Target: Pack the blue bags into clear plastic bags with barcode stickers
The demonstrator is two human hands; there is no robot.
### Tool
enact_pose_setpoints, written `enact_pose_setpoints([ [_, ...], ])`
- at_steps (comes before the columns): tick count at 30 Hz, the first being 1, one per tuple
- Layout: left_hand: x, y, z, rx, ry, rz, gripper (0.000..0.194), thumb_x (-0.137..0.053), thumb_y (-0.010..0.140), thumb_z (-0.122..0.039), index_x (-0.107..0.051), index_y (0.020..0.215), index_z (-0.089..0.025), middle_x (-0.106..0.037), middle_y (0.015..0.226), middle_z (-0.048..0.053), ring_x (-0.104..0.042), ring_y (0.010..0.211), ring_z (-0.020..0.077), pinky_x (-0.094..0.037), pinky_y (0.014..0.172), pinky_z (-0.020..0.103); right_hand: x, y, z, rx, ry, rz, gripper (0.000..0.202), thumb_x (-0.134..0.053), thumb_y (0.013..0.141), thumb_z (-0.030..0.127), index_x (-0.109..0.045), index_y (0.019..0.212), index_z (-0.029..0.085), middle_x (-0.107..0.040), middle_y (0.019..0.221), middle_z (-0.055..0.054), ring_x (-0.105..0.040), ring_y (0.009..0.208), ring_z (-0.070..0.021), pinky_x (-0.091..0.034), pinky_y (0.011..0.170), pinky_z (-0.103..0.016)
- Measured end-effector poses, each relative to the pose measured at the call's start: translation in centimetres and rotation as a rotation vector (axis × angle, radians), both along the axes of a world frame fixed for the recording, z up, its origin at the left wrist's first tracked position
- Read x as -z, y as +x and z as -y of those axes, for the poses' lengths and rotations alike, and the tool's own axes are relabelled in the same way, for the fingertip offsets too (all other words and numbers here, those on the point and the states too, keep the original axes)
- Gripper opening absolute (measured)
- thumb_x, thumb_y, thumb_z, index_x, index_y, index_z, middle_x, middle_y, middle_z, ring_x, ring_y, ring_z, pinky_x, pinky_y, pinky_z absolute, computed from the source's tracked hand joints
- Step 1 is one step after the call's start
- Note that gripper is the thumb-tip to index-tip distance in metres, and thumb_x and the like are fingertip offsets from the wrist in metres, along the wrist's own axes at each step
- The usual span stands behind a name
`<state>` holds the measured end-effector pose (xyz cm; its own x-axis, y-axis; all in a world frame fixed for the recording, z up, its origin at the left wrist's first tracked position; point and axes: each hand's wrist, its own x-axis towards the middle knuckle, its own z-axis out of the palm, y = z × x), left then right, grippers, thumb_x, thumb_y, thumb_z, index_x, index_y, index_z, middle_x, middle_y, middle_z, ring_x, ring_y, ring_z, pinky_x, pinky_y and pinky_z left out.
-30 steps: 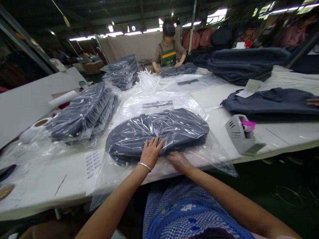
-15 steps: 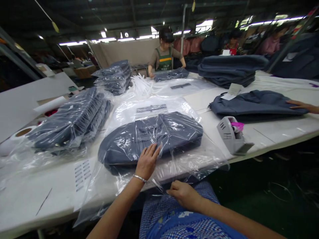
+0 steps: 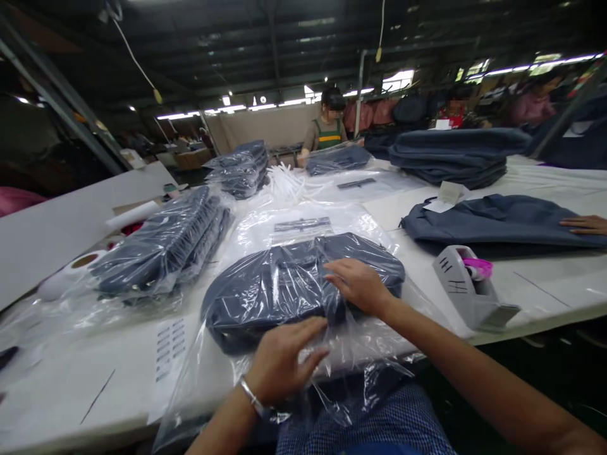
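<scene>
A dark blue folded bag (image 3: 265,284) lies inside a clear plastic bag (image 3: 208,379) in front of me. The plastic's loose end spreads over the table's front edge and hangs down. My left hand (image 3: 289,360), with a silver bangle on the wrist, is at the near side of the bundle, thumb and fingers apart. On top of the bundle, right of its middle, rests my right hand (image 3: 355,284), its fingers stretched out over the plastic. Nothing is visibly gripped in either hand.
Plastic-wrapped bags (image 3: 161,240) are stacked at left. A tape dispenser (image 3: 467,287) stands on the right, near another dark blue bag (image 3: 484,221) that a co-worker's hand (image 3: 585,224) touches. Across the table (image 3: 61,398) a person (image 3: 327,129) stands. A label sheet (image 3: 169,347) lies at left.
My right hand has moved from the table edge up onto the wrapped bag and its fingers have straightened. My left hand has come back toward me. The camera view has tilted up.
</scene>
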<state>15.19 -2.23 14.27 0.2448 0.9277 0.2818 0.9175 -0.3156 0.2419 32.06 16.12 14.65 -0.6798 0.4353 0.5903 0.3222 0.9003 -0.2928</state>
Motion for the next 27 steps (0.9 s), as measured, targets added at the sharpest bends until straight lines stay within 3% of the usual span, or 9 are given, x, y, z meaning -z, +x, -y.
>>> enact_pose_setpoints([
  [2,-2.4,-3.4,-1.7,-0.23,0.134,0.003,0.039,-0.05,0.093,-0.041,-0.054,0.131,-0.031,-0.067,0.123,0.001,-0.068,0.103,0.0195,-0.058,0.085,0.034,0.6,-0.8,-2.9,0.041,0.034,0.097,0.032,-0.051,0.096,0.039,-0.065,0.117,0.019,-0.069,0.116,-0.009,-0.063,0.108,-0.0232,-0.045,0.099,-0.04],
  [4,-2.7,-7.6,-3.0,-0.422,0.225,-0.088,0.041,-0.046,0.094,-0.042,-0.055,0.131,-0.028,-0.065,0.127,0.004,-0.064,0.111,0.0233,-0.054,0.092,0.038,2.0,-0.5,-4.9,0.109,0.063,0.175,0.036,-0.05,0.096,0.042,-0.063,0.121,0.019,-0.066,0.123,-0.01,-0.06,0.114,-0.0254,-0.04,0.103,-0.044],
  [6,-0.8,-11.8,-3.4,-0.509,0.201,-0.233,0.045,-0.046,0.092,-0.044,-0.056,0.13,-0.023,-0.06,0.133,0.009,-0.054,0.124,0.0298,-0.044,0.104,0.048,4.2,0.9,-6.3,0.192,0.074,0.237,0.04,-0.048,0.096,0.043,-0.06,0.126,0.019,-0.063,0.129,-0.011,-0.055,0.121,-0.0276,-0.035,0.107,-0.048],
  [9,4.8,-15.6,-2.1,-0.649,0.137,-0.294,0.052,-0.044,0.092,-0.046,-0.05,0.137,-0.021,-0.053,0.14,0.012,-0.046,0.132,0.0337,-0.041,0.105,0.054,8.5,3.9,-7.3,0.293,0.071,0.297,0.045,-0.044,0.097,0.046,-0.056,0.132,0.021,-0.059,0.135,-0.011,-0.049,0.128,-0.0302,-0.03,0.108,-0.054],
  [12,9.9,-15.8,0.0,-0.697,0.203,-0.228,0.049,-0.04,0.095,-0.04,-0.046,0.14,-0.021,-0.05,0.143,0.011,-0.043,0.135,0.0288,-0.033,0.112,0.051,12.1,6.1,-7.2,0.357,0.056,0.267,0.046,-0.04,0.098,0.045,-0.053,0.136,0.021,-0.054,0.14,-0.01,-0.046,0.131,-0.03,-0.029,0.108,-0.054],
  [15,12.1,-14.7,1.2,-0.748,0.298,-0.16,0.045,-0.04,0.096,-0.034,-0.047,0.139,-0.022,-0.051,0.143,0.01,-0.04,0.137,0.0248,-0.024,0.117,0.049,13.4,6.8,-6.3,0.38,0.053,0.185,0.045,-0.037,0.099,0.038,-0.05,0.138,0.019,-0.052,0.142,-0.01,-0.043,0.134,-0.0277,-0.027,0.111,-0.051],
  [18,12.3,-14.5,1.5,-0.739,0.313,-0.122,0.047,-0.042,0.096,-0.034,-0.045,0.141,-0.022,-0.049,0.144,0.009,-0.037,0.139,0.024,-0.022,0.118,0.048,13.0,7.2,-5.4,0.279,0.073,0.178,0.045,-0.039,0.098,0.034,-0.05,0.139,0.018,-0.053,0.141,-0.009,-0.044,0.133,-0.0246,-0.024,0.115,-0.046],
  [22,12.2,-15.7,2.3,-0.601,0.222,-0.18,0.057,-0.048,0.093,-0.045,-0.039,0.145,-0.024,-0.034,0.154,0.009,-0.027,0.144,0.0286,-0.015,0.119,0.052,12.3,8.8,-4.5,0.032,0.098,0.326,0.053,-0.047,0.095,0.043,-0.046,0.142,0.02,-0.043,0.149,-0.007,-0.038,0.138,-0.0246,-0.022,0.117,-0.045],
  [27,11.7,-15.2,5.1,-0.503,0.038,-0.298,0.072,-0.06,0.083,-0.056,-0.038,0.145,-0.027,-0.018,0.16,0.014,-0.016,0.146,0.0345,-0.015,0.117,0.057,12.9,10.7,-3.6,-0.014,0.093,0.375,0.064,-0.043,0.092,0.059,-0.041,0.146,0.024,-0.037,0.153,-0.008,-0.032,0.141,-0.0293,-0.019,0.116,-0.052],
])
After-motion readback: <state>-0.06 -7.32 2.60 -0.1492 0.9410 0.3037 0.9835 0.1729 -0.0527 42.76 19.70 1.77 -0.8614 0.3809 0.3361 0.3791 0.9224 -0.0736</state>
